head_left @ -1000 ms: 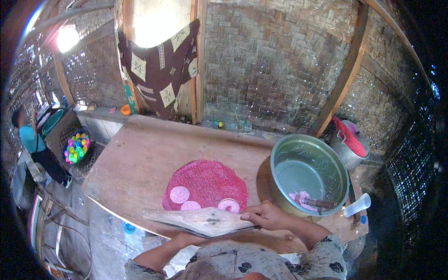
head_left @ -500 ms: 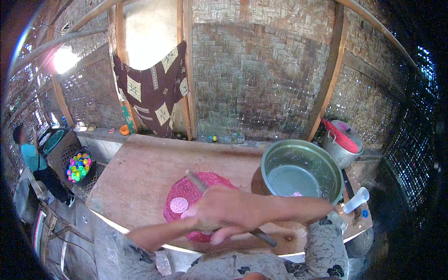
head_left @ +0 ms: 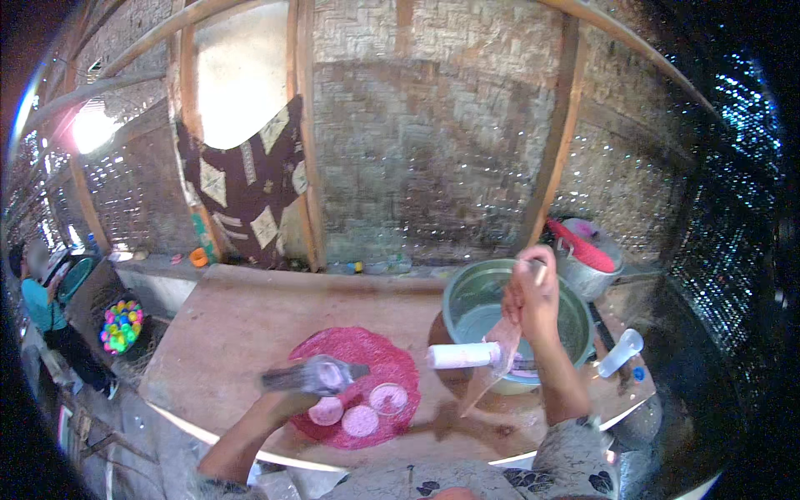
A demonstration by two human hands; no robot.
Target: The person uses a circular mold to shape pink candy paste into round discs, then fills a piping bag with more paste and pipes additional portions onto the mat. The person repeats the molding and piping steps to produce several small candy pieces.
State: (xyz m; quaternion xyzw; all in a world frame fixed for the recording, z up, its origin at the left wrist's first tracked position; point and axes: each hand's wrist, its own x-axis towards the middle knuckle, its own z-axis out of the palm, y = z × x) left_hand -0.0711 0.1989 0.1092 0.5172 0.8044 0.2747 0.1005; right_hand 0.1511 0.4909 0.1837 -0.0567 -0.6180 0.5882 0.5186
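My left hand (head_left: 287, 402) reaches over a round red-pink mat (head_left: 343, 343), closed on a dark grey, motion-blurred object (head_left: 321, 375) with a pink patch; its kind is unclear. On the mat lie three pale pink discs, among them a near one (head_left: 360, 421) and a right one (head_left: 388, 399) with a ring-like rim. My right hand (head_left: 533, 292) is raised over the big green basin (head_left: 454, 312), closed around a wooden stick (head_left: 537, 271), of which only the end shows. Below it, a white cylinder (head_left: 462, 356) with translucent pinkish sheeting (head_left: 504, 342) lies across the basin's near side; whether my hand touches it is unclear.
A clear plastic cup-shaped container (head_left: 621, 353), a blue cap (head_left: 639, 374) and a dark-handled tool (head_left: 602, 327) are on the table's (head_left: 242, 308) right. Behind them stands a metal pot (head_left: 590, 279) with red cloth. At far left, a person (head_left: 43, 312) stands near a basket of colourful pieces (head_left: 122, 327).
My hands have parted from where they crossed over the mat. The right hand with the stick rose rightward over the basin; the left moved left with the grey object. The white cylinder and discs are now uncovered.
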